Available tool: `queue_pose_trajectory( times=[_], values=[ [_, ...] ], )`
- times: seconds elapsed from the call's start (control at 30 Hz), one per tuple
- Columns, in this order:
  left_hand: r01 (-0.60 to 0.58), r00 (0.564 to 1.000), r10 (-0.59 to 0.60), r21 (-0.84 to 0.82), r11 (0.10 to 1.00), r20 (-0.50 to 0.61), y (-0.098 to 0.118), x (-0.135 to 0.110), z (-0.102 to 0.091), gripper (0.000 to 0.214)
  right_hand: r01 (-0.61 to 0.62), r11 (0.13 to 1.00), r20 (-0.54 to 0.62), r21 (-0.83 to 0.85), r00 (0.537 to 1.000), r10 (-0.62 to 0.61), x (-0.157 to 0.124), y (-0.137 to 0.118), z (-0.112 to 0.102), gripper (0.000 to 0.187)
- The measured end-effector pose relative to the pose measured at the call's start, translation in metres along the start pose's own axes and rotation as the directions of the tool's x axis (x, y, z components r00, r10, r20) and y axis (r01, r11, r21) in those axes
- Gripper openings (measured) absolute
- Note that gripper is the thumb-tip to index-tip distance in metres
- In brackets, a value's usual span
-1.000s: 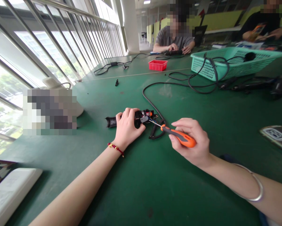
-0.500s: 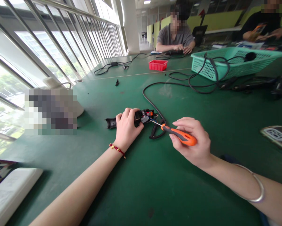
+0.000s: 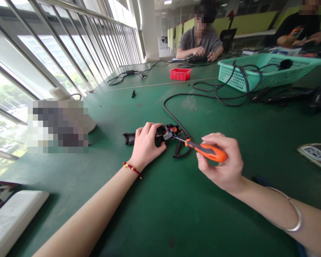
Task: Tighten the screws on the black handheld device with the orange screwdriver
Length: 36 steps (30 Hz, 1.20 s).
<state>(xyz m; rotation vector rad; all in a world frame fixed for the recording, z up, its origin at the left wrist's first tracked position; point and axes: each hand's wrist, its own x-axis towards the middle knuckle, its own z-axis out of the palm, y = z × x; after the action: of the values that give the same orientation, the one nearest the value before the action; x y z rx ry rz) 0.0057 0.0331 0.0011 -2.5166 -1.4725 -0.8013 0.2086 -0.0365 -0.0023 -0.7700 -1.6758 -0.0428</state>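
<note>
We note a red plastic bin (image 3: pixel 180 74) to the left of a teal perforated basket (image 3: pixel 280 77). We record a metal railing (image 3: pixel 74 9) along the left side, a white box (image 3: pixel 15 221) at lower left, and a person (image 3: pixel 214 40) in a grey shirt beyond the bin.

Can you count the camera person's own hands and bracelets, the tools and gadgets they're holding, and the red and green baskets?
Hands: 2 (left hand, right hand)
Bracelets: 2 (red bracelet, silver bangle)
Tools: 1 (screwdriver)
Gadgets: 1 (black gadget)
Baskets: 2 (red basket, green basket)
Total: 8
</note>
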Motion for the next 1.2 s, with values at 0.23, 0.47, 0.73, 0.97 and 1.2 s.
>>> queue_pose_trajectory(
  times=[0.23,0.47,0.73,0.97,1.2],
  values=[
    [-0.037,0.999,0.037,0.006,0.999,0.015,-0.0008,-0.0011,0.0005,0.052,-0.151,0.987,0.013,0.048,0.988,0.151,-0.0049,0.0025,0.0013,0.044],
    [-0.040,0.999,0.040,0.048,0.998,-0.006,-0.0036,-0.0012,0.0048,0.051,-0.114,0.991,-0.045,0.072,0.992,0.117,-0.0019,0.0001,0.0035,0.056],
    [-0.018,1.000,0.018,0.103,0.995,0.003,-0.0035,-0.0018,0.0049,0.054,-0.275,0.960,0.040,0.056,0.961,0.273,-0.0004,0.0003,0.0011,0.042],
    [0.010,1.000,-0.011,0.102,0.995,0.013,-0.0033,-0.0013,0.0040,0.056,-0.230,0.973,-0.058,0.030,0.971,0.231,0.0002,0.0028,0.0032,0.041],
    [0.008,1.000,-0.009,0.088,0.996,0.017,-0.0027,-0.0010,0.0035,0.054,-0.337,0.942,0.075,-0.002,0.939,0.336,-0.0018,0.0011,0.0001,0.020]
  ],
)
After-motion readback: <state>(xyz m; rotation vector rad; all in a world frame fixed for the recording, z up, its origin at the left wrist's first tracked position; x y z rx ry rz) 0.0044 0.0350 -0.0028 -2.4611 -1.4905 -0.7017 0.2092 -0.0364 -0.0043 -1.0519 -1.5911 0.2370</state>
